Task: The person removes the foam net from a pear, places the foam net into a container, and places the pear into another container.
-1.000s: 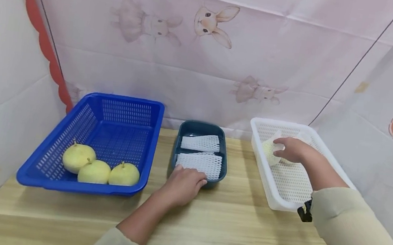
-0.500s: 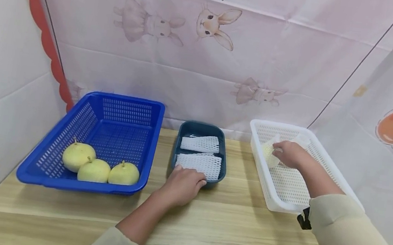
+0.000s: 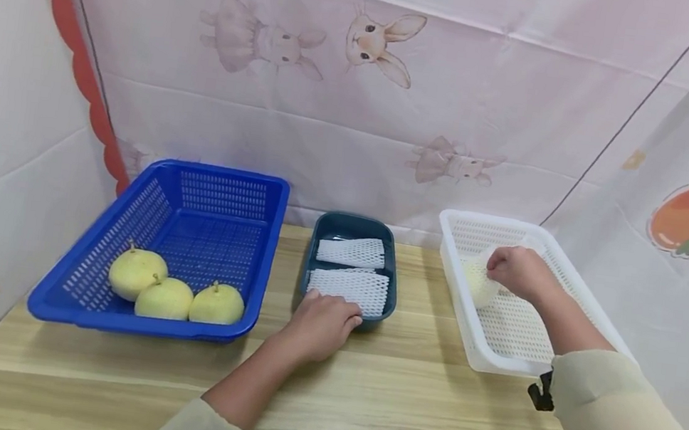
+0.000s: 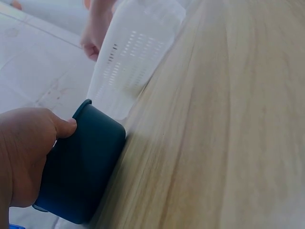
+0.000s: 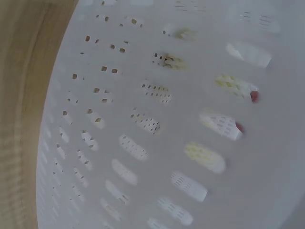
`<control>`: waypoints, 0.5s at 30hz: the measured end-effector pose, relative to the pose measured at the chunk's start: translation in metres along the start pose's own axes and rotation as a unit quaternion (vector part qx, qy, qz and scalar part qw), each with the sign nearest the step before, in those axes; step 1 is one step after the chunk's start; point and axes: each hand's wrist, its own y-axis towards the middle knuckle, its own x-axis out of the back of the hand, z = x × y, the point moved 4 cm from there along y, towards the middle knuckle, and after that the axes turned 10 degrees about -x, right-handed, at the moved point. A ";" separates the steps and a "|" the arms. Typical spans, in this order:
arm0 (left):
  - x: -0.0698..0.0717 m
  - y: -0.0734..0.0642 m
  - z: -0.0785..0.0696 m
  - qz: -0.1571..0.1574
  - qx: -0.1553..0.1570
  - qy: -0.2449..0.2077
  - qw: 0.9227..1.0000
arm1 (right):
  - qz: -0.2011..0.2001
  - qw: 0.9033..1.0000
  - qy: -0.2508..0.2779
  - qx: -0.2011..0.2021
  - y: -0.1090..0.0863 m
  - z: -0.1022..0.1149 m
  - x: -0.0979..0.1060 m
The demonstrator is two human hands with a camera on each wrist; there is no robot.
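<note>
In the white basket (image 3: 477,346), my right hand (image 3: 521,271) pinches the white foam net (image 3: 485,262) around a pale yellow pear (image 3: 479,287). Behind that hand, another patch of white netting (image 3: 533,244) shows in part. The right wrist view mostly holds the slotted basket wall (image 5: 157,143), with yellow showing through some slots. My left hand (image 3: 321,323) grips the near rim of a dark teal two-part box (image 3: 395,278), its thumb against the outer wall in the left wrist view. Flattened foam nets (image 3: 353,252) lie in both compartments of the box.
At the left stands a blue basket (image 3: 268,256) with three bare pears (image 3: 165,299) near its front wall. All the containers sit on a wooden table (image 3: 398,408). Printed cloth walls (image 3: 301,145) close off the back and sides.
My right hand has shifted slightly right and its fingers have closed together at the net. The netted pear has moved a little toward the near side. My left hand stays put.
</note>
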 end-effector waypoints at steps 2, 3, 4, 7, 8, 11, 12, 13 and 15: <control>-0.001 0.000 0.000 -0.001 0.003 0.003 1.000 | -0.004 1.000 0.010 -0.004 -0.002 -0.001 0.001; -0.001 0.000 0.000 -0.002 0.005 0.003 1.000 | -0.004 1.000 0.015 -0.004 -0.003 -0.002 0.002; -0.002 0.000 0.000 -0.004 0.005 0.003 1.000 | -0.002 1.000 0.020 -0.005 -0.004 -0.002 0.002; -0.002 0.000 -0.001 -0.010 -0.003 0.001 1.000 | 0.003 1.000 0.028 -0.011 -0.009 -0.002 0.005; -0.002 -0.001 -0.001 -0.012 -0.005 -0.002 1.000 | 0.003 1.000 0.028 -0.009 -0.009 -0.001 0.005; 0.000 -0.001 -0.003 -0.021 -0.014 -0.006 1.000 | -0.005 1.000 0.025 -0.006 -0.014 -0.002 0.007; 0.000 -0.001 -0.003 -0.024 -0.015 -0.006 1.000 | -0.011 1.000 0.024 -0.001 -0.015 -0.003 0.006; 0.001 -0.002 -0.003 -0.028 -0.015 -0.006 0.999 | -0.017 1.000 0.024 0.004 -0.016 -0.003 0.006; 0.001 -0.004 -0.003 -0.039 -0.014 -0.006 0.999 | -0.030 0.999 0.027 0.013 -0.017 -0.002 0.004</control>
